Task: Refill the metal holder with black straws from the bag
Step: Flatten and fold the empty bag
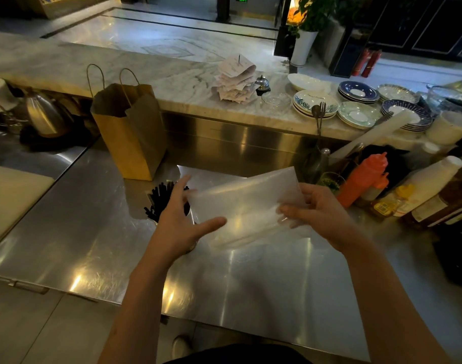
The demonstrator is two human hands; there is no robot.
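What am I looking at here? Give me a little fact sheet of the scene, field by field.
place: steel counter
left hand: open, at the left edge of the plastic bag
right hand: grips the bag's right end
bag contents: no straws visible inside
black straws: in metal holder, partly behind left hand
nearby: brown paper bag, orange squeeze bottle, stacked plates
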